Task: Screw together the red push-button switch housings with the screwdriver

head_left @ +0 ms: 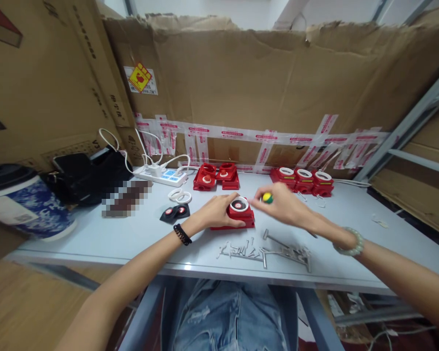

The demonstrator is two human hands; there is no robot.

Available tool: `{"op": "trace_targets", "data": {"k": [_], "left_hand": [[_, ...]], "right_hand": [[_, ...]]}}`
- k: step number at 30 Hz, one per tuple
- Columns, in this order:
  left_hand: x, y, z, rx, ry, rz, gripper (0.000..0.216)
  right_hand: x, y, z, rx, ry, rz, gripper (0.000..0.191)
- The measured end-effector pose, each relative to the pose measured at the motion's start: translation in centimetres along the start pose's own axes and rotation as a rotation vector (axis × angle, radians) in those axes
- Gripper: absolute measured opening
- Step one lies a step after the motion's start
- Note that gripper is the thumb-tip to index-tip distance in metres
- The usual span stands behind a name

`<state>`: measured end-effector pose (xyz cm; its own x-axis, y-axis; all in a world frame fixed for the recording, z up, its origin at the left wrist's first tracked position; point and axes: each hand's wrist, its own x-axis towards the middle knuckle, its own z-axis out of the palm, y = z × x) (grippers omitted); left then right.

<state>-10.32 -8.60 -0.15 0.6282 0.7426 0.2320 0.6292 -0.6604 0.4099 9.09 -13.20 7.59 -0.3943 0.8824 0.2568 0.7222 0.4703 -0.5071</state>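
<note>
My left hand (214, 212) is closed around the left side of a red plastic housing (246, 217) with a white ring on top, holding it down on the grey table (113, 234). Just right of it, my right hand (283, 204) grips a tool with a yellow-green handle (267, 198), held over the housing's upper right corner. Several metal screws and long pins (267, 251) lie on the table in front of the housing.
Red housings without rings (216, 176) and three with white rings (303, 180) stand at the back. Two loose white rings (180, 196), black parts (174, 212), a power strip (161, 175), a black bag (88, 178) and a paper cup (24, 202) are at left. Cardboard walls surround the table.
</note>
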Motion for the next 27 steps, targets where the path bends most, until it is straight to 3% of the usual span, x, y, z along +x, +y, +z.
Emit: {"op": "trace_targets", "data": {"k": [3, 5, 7, 13, 23, 27], "left_hand": [[-0.1, 0.0, -0.1, -0.007, -0.007, 0.016, 0.067], [-0.2, 0.1, -0.2, -0.031, -0.031, 0.040, 0.064], [-0.4, 0.2, -0.4, -0.044, -0.049, 0.055, 0.063], [-0.5, 0.2, -0.4, -0.043, -0.050, 0.057, 0.069], [-0.4, 0.1, -0.3, -0.043, -0.054, 0.061, 0.066], [-0.4, 0.2, -0.3, -0.046, -0.052, 0.064, 0.066]], "right_hand": [[2.2, -0.4, -1.6, 0.398, 0.468, -0.052, 0.040], [3.8, -0.2, -1.5, 0.675, 0.636, -0.096, 0.045], [5.3, 0.3, -0.6, 0.851, 0.720, -0.094, 0.046], [7.6, 1.7, 2.5, 0.973, 0.799, -0.071, 0.046], [7.7, 1.9, 3.0, 0.933, 0.841, -0.079, 0.045], [7.6, 1.6, 3.4, 0.771, 0.886, -0.042, 0.046]]}}
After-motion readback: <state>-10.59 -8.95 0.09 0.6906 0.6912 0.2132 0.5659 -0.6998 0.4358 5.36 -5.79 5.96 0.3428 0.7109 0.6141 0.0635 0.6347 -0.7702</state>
